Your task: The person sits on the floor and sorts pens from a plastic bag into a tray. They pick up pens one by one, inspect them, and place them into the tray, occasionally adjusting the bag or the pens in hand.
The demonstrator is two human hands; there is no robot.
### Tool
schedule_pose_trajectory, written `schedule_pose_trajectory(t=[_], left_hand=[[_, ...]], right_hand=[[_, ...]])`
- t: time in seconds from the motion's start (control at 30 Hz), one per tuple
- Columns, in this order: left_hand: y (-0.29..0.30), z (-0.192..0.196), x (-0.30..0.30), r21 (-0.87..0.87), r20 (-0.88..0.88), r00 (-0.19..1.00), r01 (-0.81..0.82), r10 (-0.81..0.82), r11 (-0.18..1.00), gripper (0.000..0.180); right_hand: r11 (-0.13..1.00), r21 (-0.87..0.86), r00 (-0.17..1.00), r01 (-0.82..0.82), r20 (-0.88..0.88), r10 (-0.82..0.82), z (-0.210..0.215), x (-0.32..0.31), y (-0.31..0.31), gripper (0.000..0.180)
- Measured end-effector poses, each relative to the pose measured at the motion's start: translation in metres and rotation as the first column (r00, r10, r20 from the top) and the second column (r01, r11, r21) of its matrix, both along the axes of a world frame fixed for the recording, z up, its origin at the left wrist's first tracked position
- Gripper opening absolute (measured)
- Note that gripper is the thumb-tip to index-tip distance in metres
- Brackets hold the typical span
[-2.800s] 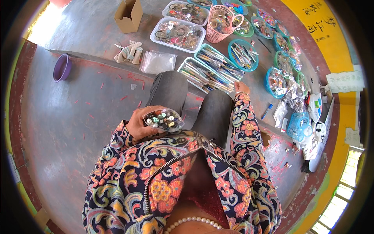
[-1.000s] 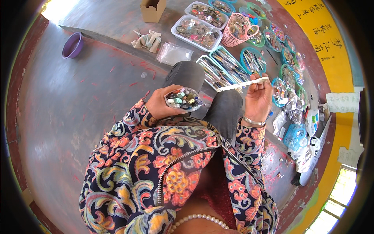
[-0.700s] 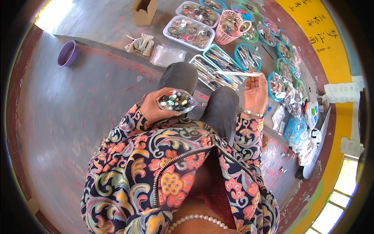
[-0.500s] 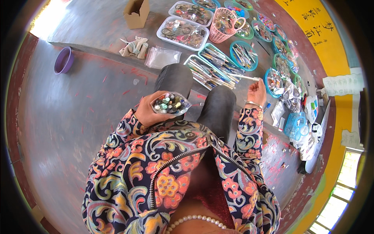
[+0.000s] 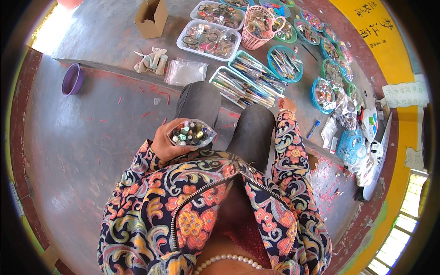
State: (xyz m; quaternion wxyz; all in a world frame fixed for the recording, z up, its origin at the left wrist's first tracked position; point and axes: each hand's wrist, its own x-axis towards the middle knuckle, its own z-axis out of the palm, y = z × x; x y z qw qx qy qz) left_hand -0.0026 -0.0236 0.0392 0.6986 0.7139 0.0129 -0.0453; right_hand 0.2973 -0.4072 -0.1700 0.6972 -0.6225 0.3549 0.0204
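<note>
My left hand (image 5: 166, 143) is wrapped round a clear plastic bag of pens (image 5: 193, 133), held upright over my lap so that their ends and caps face up. Beyond my right knee, my right hand (image 5: 287, 105) is at the near right corner of a white tray of pens (image 5: 219, 87). Its fingers look curled, and whatever they may hold is hidden or too small to make out. Behind that tray lies a green tray of pens (image 5: 261, 71). A round blue basket of pens (image 5: 298, 75) stands to its right.
White tubs of trinkets (image 5: 208, 52), a pink basket (image 5: 254, 43) and several round baskets fill the back and right. A cardboard box (image 5: 151, 20), a cloth (image 5: 152, 62) and clear bags (image 5: 186, 72) lie further left. The purple basin (image 5: 72, 80) is far left; a blue pen (image 5: 313, 129) lies right.
My right hand has moved left and down toward the tray corner. The white pen it held out no longer shows clearly in it. My left hand still grips the bag.
</note>
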Motion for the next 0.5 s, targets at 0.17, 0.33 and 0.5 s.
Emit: schedule_pose_trajectory(t=[0.17,0.33,0.5], left_hand=[[-0.001,0.004,0.002,-0.050,-0.037,0.999,0.010,-0.012,0.999,0.057],[-0.001,0.005,0.001,-0.056,-0.051,0.999,0.004,-0.007,0.998,0.056],[0.002,-0.002,-0.001,-0.148,-0.058,0.998,-0.007,-0.002,0.989,0.056]], right_hand=[[0.989,0.147,1.000,0.016,0.008,-0.017,-0.019,0.021,0.004,0.024],[0.949,0.022,0.950,-0.313,-0.014,0.313,-0.010,0.019,0.013,0.045],[0.880,0.180,0.898,-0.439,0.114,0.425,0.035,-0.006,0.029,0.043]])
